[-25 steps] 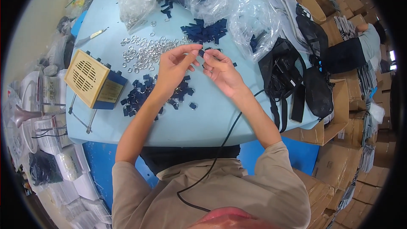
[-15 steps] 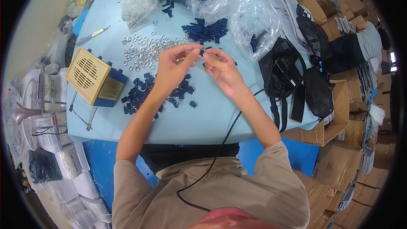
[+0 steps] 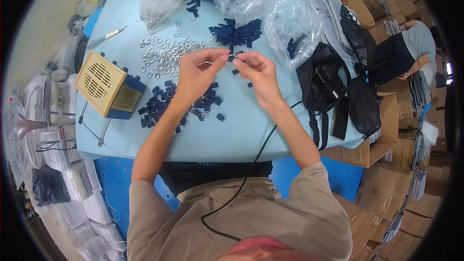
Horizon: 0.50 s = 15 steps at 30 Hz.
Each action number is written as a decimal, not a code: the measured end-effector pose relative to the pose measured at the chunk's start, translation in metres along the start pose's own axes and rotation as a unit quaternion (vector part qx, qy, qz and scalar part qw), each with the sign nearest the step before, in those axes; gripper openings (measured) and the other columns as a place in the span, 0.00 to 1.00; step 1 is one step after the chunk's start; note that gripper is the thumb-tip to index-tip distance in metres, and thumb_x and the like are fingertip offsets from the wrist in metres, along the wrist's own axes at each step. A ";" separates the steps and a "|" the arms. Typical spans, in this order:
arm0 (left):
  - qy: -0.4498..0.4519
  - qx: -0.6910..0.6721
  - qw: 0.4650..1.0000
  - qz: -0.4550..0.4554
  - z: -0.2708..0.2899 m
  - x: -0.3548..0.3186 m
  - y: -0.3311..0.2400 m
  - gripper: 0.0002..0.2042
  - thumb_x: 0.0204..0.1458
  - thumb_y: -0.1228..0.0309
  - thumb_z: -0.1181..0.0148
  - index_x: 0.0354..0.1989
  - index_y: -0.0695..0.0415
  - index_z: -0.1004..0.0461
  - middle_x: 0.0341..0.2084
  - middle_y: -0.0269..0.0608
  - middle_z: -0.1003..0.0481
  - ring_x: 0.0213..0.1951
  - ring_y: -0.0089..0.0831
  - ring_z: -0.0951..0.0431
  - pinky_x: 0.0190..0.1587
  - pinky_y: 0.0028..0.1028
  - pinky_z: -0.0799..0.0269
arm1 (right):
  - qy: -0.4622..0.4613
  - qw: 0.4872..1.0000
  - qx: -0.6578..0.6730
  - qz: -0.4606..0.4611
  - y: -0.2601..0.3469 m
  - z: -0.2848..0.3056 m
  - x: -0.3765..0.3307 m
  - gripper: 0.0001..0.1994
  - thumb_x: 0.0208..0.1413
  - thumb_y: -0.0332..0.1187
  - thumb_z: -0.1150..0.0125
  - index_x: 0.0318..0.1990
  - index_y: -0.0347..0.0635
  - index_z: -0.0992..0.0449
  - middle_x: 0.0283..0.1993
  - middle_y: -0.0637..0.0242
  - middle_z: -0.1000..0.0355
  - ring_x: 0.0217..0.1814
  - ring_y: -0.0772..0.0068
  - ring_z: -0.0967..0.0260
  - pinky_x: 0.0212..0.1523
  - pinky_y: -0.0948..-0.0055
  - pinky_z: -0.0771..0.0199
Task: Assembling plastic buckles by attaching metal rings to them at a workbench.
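Observation:
A small dark navy fabric strip (image 3: 231, 58) is pinched at the fingertips of both hands, above the middle of the table. My left hand (image 3: 197, 75) is closed on its left side, and my right hand (image 3: 261, 73) holds it from the right. Whether a metal ring is between the fingers I cannot make out. Just beyond the hands lies a heap of navy strips (image 3: 235, 33). Silver metal rings (image 3: 166, 53) are spread to the left of my left hand. Navy strips fitted with rings (image 3: 159, 104) lie in a pile beside my left forearm.
A cream and blue box-shaped device (image 3: 110, 85) on a metal stand is at the left, with a knife (image 3: 107, 37) behind it. Clear plastic bags (image 3: 295, 29) line the far side. A black bag (image 3: 323, 79) and a phone (image 3: 340, 118) lie right. A cable (image 3: 265, 146) crosses the table's front edge.
My right hand has turned and its fingers are bent closer together around the strip. My left hand has barely moved. At the far right, another person's arm has come into view.

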<state>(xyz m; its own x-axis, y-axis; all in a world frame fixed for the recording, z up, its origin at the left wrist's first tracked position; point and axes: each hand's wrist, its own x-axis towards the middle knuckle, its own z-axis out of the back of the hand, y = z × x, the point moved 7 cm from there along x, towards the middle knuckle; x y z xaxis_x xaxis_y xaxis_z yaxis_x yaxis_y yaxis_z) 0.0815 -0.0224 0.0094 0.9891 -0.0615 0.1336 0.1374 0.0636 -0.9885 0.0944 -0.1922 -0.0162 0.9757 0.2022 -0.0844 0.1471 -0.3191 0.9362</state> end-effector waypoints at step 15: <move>-0.050 0.070 0.988 -0.132 -0.004 -0.006 -0.028 0.10 0.60 0.75 0.38 0.48 0.63 0.18 0.34 0.38 0.21 0.35 0.22 0.21 0.40 0.22 0.24 | -0.012 0.998 -0.037 0.045 0.008 -0.003 -0.001 0.07 0.52 0.26 0.25 0.37 0.39 0.19 0.30 0.74 0.24 0.26 0.89 0.38 0.27 0.83 0.41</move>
<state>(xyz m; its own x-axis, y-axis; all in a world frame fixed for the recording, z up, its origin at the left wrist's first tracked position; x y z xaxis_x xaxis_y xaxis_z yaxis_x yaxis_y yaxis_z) 0.0711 -0.0277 0.0356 0.9172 0.0043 0.3985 0.3901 0.1952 -0.8999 0.0943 -0.1927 -0.0074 0.9882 0.1528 -0.0065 0.0474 -0.2652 0.9630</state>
